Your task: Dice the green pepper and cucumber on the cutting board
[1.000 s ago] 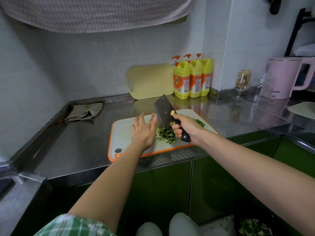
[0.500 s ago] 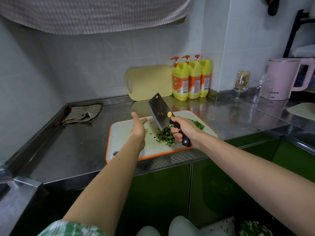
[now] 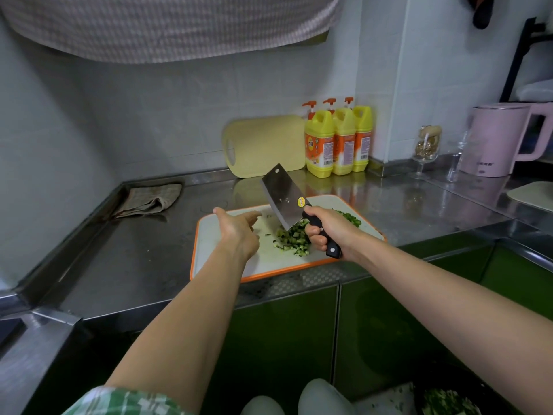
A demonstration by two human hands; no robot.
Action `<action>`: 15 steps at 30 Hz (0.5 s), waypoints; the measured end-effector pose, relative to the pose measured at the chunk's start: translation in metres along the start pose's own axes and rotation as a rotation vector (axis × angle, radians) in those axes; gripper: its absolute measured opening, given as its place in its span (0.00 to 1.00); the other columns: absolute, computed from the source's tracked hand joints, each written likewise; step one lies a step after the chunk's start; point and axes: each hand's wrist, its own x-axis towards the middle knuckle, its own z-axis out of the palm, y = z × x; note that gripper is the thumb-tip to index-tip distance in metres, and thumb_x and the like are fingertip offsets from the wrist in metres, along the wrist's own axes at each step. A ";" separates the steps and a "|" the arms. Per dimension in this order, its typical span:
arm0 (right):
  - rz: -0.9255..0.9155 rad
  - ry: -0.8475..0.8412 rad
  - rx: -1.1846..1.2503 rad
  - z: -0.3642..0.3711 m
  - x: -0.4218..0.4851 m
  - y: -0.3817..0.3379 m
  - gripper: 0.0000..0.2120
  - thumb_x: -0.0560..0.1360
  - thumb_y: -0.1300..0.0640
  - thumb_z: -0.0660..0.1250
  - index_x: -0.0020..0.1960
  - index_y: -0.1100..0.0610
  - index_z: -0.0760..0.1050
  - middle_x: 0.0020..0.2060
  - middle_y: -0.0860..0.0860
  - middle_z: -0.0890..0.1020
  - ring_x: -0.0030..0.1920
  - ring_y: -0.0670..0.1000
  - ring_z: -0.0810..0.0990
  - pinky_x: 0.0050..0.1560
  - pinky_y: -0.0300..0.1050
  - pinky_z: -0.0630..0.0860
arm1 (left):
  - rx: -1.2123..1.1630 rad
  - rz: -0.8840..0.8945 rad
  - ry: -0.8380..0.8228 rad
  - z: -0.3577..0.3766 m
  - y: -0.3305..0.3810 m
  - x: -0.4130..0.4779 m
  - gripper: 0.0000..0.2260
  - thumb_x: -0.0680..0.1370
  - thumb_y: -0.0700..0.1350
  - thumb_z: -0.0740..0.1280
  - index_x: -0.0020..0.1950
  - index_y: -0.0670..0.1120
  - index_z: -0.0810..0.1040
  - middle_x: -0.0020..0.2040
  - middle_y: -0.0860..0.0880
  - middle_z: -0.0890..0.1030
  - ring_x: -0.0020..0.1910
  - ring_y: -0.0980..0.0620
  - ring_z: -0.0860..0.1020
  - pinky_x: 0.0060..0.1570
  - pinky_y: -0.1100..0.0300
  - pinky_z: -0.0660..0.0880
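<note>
right hand [image 3: 324, 232] grips cleaver [image 3: 284, 197] above diced pile [image 3: 291, 238] | left hand [image 3: 238, 227] loose, empty, left of pile

Checked short sleeve, bare arms
A green-and-white plaid sleeve [image 3: 125, 401] covers the left upper arm; the left forearm [image 3: 185, 324] and right forearm [image 3: 434, 280] are uncovered.

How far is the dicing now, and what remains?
Mostly done, it seems: a pile of dark green dice lies mid-board and a brighter green heap at the far right of the cutting board. In hand: the right hand grips the cleaver, tilted over the pile; the left hand hovers open beside it. No whole pieces show; perhaps only finer chopping is left.
</note>
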 end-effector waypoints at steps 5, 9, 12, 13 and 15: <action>0.021 -0.035 -0.090 0.001 -0.004 0.000 0.09 0.82 0.51 0.57 0.46 0.55 0.63 0.26 0.47 0.65 0.20 0.45 0.61 0.19 0.36 0.59 | -0.029 -0.003 -0.007 0.004 0.002 -0.006 0.46 0.77 0.70 0.35 0.73 0.35 0.65 0.78 0.45 0.59 0.79 0.48 0.45 0.77 0.51 0.43; 0.003 0.039 -0.076 0.003 -0.004 -0.001 0.07 0.82 0.51 0.57 0.52 0.55 0.65 0.26 0.47 0.66 0.20 0.45 0.62 0.20 0.37 0.60 | -0.035 -0.016 0.002 0.006 0.003 -0.012 0.46 0.77 0.70 0.35 0.73 0.35 0.66 0.78 0.45 0.59 0.79 0.48 0.46 0.77 0.50 0.44; -0.013 -0.037 -0.106 0.000 -0.009 -0.004 0.09 0.82 0.50 0.56 0.47 0.54 0.64 0.26 0.47 0.65 0.20 0.45 0.62 0.20 0.36 0.60 | -0.031 0.004 0.001 0.007 0.003 -0.012 0.45 0.78 0.69 0.35 0.72 0.34 0.67 0.78 0.44 0.59 0.79 0.49 0.46 0.77 0.50 0.44; -0.016 -0.052 -0.128 0.000 -0.010 -0.004 0.09 0.82 0.51 0.57 0.46 0.54 0.65 0.26 0.47 0.65 0.20 0.45 0.62 0.20 0.36 0.60 | -0.028 0.011 0.003 0.007 0.003 -0.013 0.45 0.78 0.69 0.35 0.71 0.34 0.68 0.78 0.43 0.59 0.79 0.49 0.46 0.77 0.49 0.44; -0.015 -0.019 -0.168 -0.001 -0.011 -0.004 0.07 0.82 0.51 0.57 0.49 0.54 0.66 0.27 0.47 0.66 0.21 0.45 0.62 0.20 0.36 0.60 | -0.015 0.027 0.028 0.007 0.003 -0.012 0.45 0.78 0.68 0.36 0.69 0.35 0.72 0.78 0.43 0.59 0.79 0.48 0.47 0.77 0.48 0.45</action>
